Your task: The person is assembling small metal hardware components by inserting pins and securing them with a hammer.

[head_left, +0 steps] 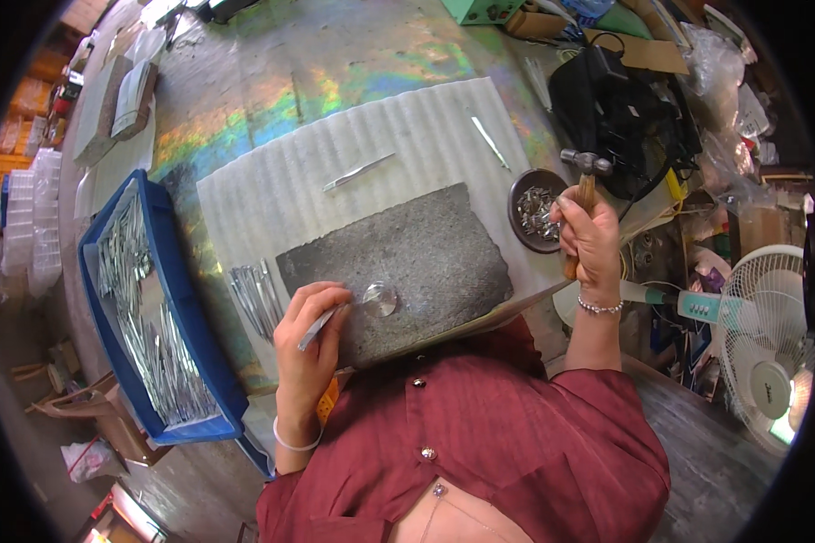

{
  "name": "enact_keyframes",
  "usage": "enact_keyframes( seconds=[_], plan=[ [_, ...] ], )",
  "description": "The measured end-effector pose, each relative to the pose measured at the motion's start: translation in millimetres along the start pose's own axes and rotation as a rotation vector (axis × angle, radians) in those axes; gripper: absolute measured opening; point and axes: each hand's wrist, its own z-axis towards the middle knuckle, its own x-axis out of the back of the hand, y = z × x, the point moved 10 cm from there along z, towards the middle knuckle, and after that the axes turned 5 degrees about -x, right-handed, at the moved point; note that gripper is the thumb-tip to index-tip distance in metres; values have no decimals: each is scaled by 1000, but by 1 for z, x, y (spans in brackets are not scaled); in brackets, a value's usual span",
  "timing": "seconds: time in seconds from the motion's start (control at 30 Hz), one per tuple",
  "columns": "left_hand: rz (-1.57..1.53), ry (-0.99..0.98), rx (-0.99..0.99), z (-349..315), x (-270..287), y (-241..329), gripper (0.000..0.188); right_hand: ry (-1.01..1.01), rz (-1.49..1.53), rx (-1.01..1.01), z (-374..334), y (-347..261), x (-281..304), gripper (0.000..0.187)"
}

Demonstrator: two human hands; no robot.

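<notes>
My left hand (310,330) is closed around a slim, flat silver metal strip (319,328) at the left edge of a dark grey stone slab (417,249). Just right of those fingers, a small round, shiny, clear-looking piece (379,299) lies on the slab. My right hand (590,237) grips the wooden handle of a small hammer (587,165), held head up beyond the slab's right side. Beside that hand stands a round brown bowl (516,223) holding many small shiny metal bits. A bundle of slim silver strips (255,297) lies left of the slab.
A blue tray (235,398) full of slim silver strips stands at the left. Two slim pointed metal pieces, one (359,171) in the middle and another (491,143) farther right, lie on a white foam sheet (272,172). A black bag (598,109) and a fan (765,335) are on the right.
</notes>
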Motion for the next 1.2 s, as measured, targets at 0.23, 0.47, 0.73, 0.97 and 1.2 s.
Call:
enact_keyframes(
  seconds=[0.23,0.47,0.73,0.97,1.2],
  plan=[
    [-671,111,401,-22,-15,-26,12,-365,-1,-169,-56,7,-103,9],
    [-1404,73,553,-26,-56,-22,14,-683,-97,-262,-97,23,-173,18],
    [-1648,35,563,-29,-65,-20,14,-698,-196,-100,-107,18,-197,12],
    [-1616,41,556,-29,-64,-20,14,-664,-164,-116,-106,19,-196,11],
    [-1275,66,434,-29,-52,-20,11,-661,-162,-111,-106,23,-192,9]
  ],
)
